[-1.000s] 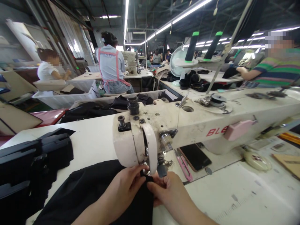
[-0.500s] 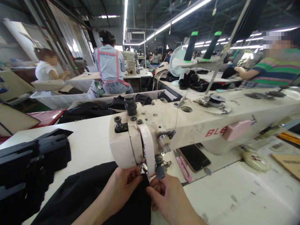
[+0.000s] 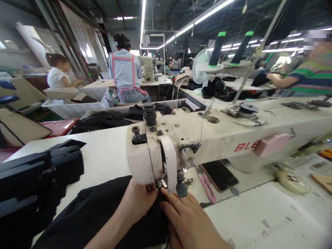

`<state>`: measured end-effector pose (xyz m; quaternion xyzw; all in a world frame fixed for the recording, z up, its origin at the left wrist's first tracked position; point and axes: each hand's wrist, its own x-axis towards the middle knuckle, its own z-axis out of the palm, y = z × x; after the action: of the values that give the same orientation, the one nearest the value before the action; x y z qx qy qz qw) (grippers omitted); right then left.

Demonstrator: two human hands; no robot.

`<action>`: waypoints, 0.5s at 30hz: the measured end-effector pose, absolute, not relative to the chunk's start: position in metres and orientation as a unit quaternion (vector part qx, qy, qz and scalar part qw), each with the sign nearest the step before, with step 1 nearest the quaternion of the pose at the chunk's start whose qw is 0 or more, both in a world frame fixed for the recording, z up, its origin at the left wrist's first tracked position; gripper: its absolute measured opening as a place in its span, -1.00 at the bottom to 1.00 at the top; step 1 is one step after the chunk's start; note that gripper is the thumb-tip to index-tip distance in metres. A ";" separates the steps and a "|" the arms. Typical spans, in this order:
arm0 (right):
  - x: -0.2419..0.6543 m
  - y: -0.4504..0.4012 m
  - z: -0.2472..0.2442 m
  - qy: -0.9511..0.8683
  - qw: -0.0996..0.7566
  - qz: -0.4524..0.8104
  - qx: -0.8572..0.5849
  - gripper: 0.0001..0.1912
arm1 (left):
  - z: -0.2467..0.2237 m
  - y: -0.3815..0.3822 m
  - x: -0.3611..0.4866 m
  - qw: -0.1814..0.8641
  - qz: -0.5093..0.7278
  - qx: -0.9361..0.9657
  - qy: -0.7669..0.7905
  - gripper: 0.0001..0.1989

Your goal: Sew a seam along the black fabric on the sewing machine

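Low in the frame's centre, the left hand and right hand press flat, fingers unclenched, on black fabric under the sewing machine needle, apparently positioning a seam; feeding it straight seems next.

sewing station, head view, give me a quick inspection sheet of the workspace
surface: white sewing table, worn, ruler marks near the front edge
job's things: black fabric under the head of the sewing machine
clutter: pink snips, phone, stacked black pieces
hands: left hand and right hand press the fabric at the needle; fingers partly hidden
cables: nothing seen; one thread runs down the machine front
surroundings: thread cones, co-workers at other tables
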<state>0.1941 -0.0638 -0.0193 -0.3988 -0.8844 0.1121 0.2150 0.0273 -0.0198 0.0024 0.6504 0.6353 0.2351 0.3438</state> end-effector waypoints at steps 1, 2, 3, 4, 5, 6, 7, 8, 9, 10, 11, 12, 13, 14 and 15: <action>0.194 -0.064 -0.019 -0.884 0.217 0.113 -0.399 -0.44 | 0.001 -0.019 0.027 0.337 0.240 0.652 0.636 -0.83; 0.194 -0.064 -0.019 -0.883 0.219 0.115 -0.399 -0.44 | -0.001 -0.019 0.027 0.330 0.246 0.654 0.635 -0.83; 0.194 -0.064 -0.019 -0.882 0.222 0.118 -0.398 -0.45 | -0.002 -0.019 0.027 0.321 0.252 0.656 0.634 -0.83; 0.194 -0.063 -0.019 -0.880 0.226 0.125 -0.399 -0.48 | -0.004 -0.019 0.026 0.312 0.260 0.659 0.632 -0.83; 0.194 -0.063 -0.019 -0.877 0.229 0.131 -0.401 -0.51 | -0.005 -0.019 0.026 0.304 0.268 0.663 0.629 -0.83; 0.194 -0.063 -0.018 -0.876 0.231 0.133 -0.402 -0.53 | -0.006 -0.019 0.025 0.296 0.274 0.667 0.626 -0.84; 0.194 -0.062 -0.018 -0.876 0.228 0.134 -0.402 -0.53 | -0.006 -0.019 0.024 0.289 0.280 0.671 0.623 -0.84; 0.194 -0.061 -0.018 -0.877 0.227 0.130 -0.404 -0.53 | -0.007 -0.019 0.024 0.284 0.284 0.674 0.619 -0.84; 0.194 -0.060 -0.018 -0.879 0.222 0.123 -0.404 -0.51 | -0.008 -0.019 0.024 0.281 0.288 0.677 0.616 -0.84; 0.194 -0.060 -0.018 -0.882 0.217 0.116 -0.403 -0.49 | -0.008 -0.019 0.023 0.279 0.291 0.679 0.614 -0.84; 0.194 -0.059 -0.018 -0.885 0.214 0.109 -0.399 -0.47 | -0.009 -0.018 0.023 0.277 0.295 0.680 0.611 -0.84; 0.193 -0.058 -0.019 -0.888 0.212 0.104 -0.394 -0.45 | -0.010 -0.018 0.023 0.276 0.299 0.681 0.608 -0.84; 0.194 -0.058 -0.020 -0.891 0.212 0.100 -0.389 -0.45 | -0.010 -0.017 0.023 0.277 0.301 0.683 0.605 -0.84; 0.194 -0.057 -0.020 -0.894 0.211 0.095 -0.384 -0.45 | -0.011 -0.016 0.023 0.278 0.303 0.684 0.603 -0.83; 0.194 -0.057 -0.021 -0.896 0.209 0.091 -0.381 -0.46 | -0.011 -0.016 0.023 0.280 0.305 0.684 0.600 -0.83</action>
<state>0.1940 -0.0568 -0.0214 -0.3805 -0.8961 0.0911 0.2094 0.0226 -0.0160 -0.0109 0.6839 0.6005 0.3051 0.2803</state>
